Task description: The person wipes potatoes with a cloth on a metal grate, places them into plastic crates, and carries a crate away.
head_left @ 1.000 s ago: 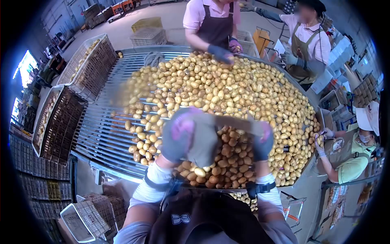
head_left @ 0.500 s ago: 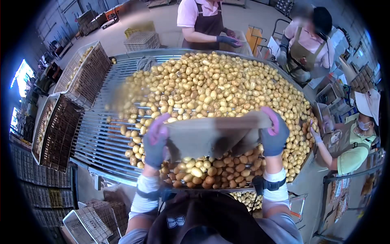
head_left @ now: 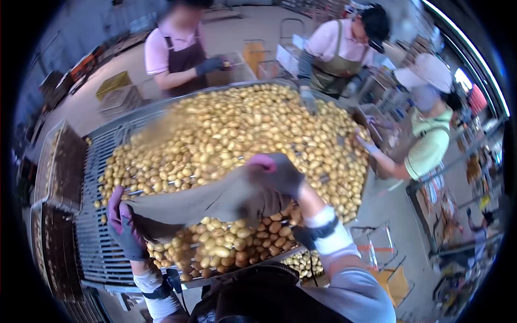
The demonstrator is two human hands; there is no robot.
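Observation:
A grey-brown cloth (head_left: 186,209) is stretched between my two gloved hands, above a sorting table heaped with potatoes (head_left: 237,121). At its left end my left hand (head_left: 128,229) grips the edge, with the thumb and fingers closed on it. My right hand (head_left: 280,175) is closed on the other end, which bunches and hangs down below the fist. Both gloves are dark grey with pinkish-purple fingers. Some potatoes beneath the cloth are hidden by it, while browner ones (head_left: 274,237) show near the table's front edge.
Metal bars (head_left: 97,237) form the table's left side, next to plastic crates (head_left: 59,247). Two co-workers stand across the table, and another is at the right with a hand (head_left: 369,145) at the potatoes. More potatoes (head_left: 301,262) lie below the front edge.
My view has turned to the right. The cloth, level before, now slants, with my right hand higher and farther forward and my left hand lower and farther left. Both hands keep their hold.

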